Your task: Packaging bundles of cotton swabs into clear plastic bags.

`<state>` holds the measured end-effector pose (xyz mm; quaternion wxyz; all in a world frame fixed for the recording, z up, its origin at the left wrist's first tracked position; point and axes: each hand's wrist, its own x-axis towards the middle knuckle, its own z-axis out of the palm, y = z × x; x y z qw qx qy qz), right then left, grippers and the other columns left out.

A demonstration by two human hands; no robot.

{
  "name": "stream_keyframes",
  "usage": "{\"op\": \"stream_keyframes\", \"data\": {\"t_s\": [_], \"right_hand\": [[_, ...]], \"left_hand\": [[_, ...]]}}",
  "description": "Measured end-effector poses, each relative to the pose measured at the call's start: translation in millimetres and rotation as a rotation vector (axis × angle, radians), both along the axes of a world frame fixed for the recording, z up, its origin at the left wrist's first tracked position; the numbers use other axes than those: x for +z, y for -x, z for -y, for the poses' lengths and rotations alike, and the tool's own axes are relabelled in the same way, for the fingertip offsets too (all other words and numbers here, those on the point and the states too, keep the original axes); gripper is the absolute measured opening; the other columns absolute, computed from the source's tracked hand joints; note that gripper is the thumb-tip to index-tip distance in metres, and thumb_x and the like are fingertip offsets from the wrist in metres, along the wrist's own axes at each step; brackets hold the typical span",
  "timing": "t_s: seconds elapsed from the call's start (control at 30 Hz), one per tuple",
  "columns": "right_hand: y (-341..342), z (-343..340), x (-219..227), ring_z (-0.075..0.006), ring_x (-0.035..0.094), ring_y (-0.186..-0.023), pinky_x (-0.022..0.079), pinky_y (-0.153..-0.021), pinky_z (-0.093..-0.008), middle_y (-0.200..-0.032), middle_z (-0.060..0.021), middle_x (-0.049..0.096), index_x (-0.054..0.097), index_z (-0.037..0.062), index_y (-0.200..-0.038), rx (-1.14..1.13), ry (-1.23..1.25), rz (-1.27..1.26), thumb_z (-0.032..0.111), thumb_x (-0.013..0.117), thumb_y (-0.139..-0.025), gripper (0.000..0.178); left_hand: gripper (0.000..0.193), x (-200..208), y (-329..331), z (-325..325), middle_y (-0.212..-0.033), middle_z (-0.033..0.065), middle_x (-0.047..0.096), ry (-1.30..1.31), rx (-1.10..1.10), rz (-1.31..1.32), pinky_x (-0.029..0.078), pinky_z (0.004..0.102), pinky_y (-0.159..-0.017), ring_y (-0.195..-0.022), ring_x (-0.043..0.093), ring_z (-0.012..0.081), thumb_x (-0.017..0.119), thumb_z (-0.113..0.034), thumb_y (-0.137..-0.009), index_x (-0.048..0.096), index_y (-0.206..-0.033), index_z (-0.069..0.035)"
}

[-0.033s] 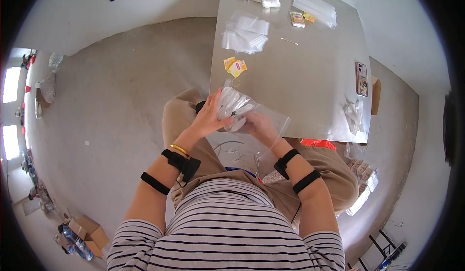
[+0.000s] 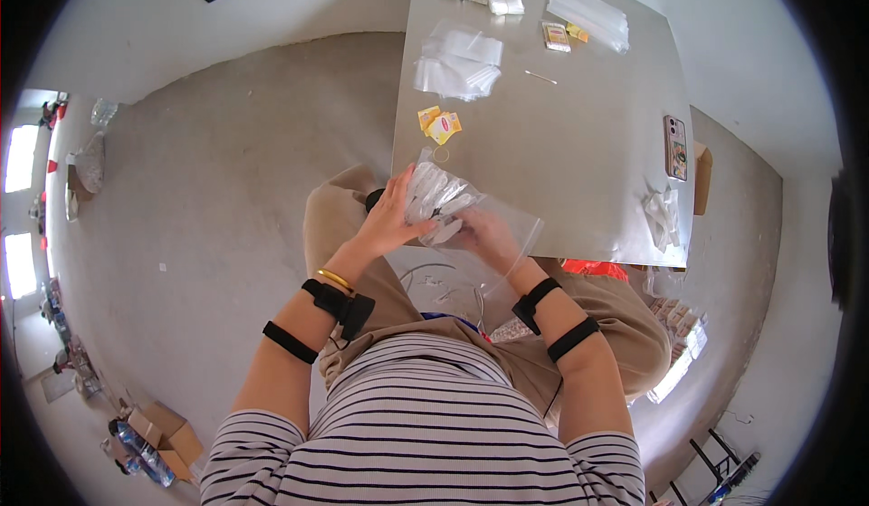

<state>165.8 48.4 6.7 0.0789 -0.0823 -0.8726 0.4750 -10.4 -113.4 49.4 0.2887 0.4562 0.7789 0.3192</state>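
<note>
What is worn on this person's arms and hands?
The left hand and right hand are ungloved. White sleeves with dark stripes reach about the elbows. Two black straps circle each forearm, with a black boxy device on the left one; a gold-coloured bangle sits near the left wrist.

right grip (image 2: 489, 236) partly hidden behind a clear bag (image 2: 463, 200), whitish contents (image 2: 442, 231) too indistinct to tell, print on yellow sachets (image 2: 444, 128) too small to read, cardboard box (image 2: 702, 180) partly hidden by the desk (image 2: 579, 144), striped shirt (image 2: 421, 415) cut by the lower edge
</note>
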Motion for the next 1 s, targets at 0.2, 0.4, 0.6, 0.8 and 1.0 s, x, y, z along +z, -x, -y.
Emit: {"op": "stream_keyframes", "data": {"t_s": [0.2,0.4,0.6,0.8,1.0], "right_hand": [[-1,-15,11,-0.0313,0.061,-0.092,0.049,-0.080,-0.0397,-0.094,-0.0110,0.063,0.063,0.0089,-0.103,0.068,-0.194,0.094,-0.002,0.065,-0.072,0.033],[-4,-17,31,-0.0334,0.057,-0.102,0.048,-0.084,-0.0415,-0.105,-0.0103,0.059,0.059,0.0093,-0.107,0.131,-0.212,-0.020,0.005,0.071,-0.070,0.039],[-10,-12,36,-0.0337,0.055,-0.105,0.044,-0.090,-0.0420,-0.110,-0.0103,0.057,0.054,0.0084,-0.113,0.080,-0.292,-0.029,0.014,0.075,-0.071,0.048],[-3,-5,46,-0.0313,0.051,-0.112,0.040,-0.096,-0.0424,-0.115,-0.0095,0.056,0.053,0.0101,-0.120,0.098,-0.352,-0.026,0.014,0.075,-0.068,0.057],[-7,-1,35,-0.0318,0.051,-0.112,0.039,-0.096,-0.0434,-0.119,-0.0088,0.054,0.053,0.0109,-0.124,0.072,-0.314,-0.024,0.013,0.076,-0.066,0.062]], "left_hand": [[0.103,-2,1,1,-0.143,0.0232,0.032,-0.004,0.006,0.002,0.033,0.0402,-0.109,-0.131,0.037,0.0388,0.076,-0.042,-0.077,0.013,-0.149,-0.005],[0.099,-4,0,2,-0.143,0.0228,0.033,0.005,0.008,0.020,0.034,0.0399,-0.108,-0.131,0.037,0.0394,0.074,-0.041,-0.079,0.013,-0.149,-0.005],[0.082,9,-8,-4,-0.143,0.0198,0.036,0.048,0.085,-0.132,0.027,0.0441,-0.111,-0.134,0.034,0.0367,0.065,-0.039,-0.086,0.021,-0.149,-0.009],[0.052,17,-12,-17,-0.148,0.0111,0.032,-0.166,-0.227,-0.428,0.024,0.0472,-0.112,-0.137,0.029,0.0345,0.057,-0.023,-0.091,0.043,-0.141,-0.019],[0.050,23,-11,-20,-0.149,0.0076,0.032,-0.131,-0.230,-0.420,0.025,0.0461,-0.112,-0.139,0.027,0.0325,0.059,-0.019,-0.089,0.048,-0.137,-0.023]]}}
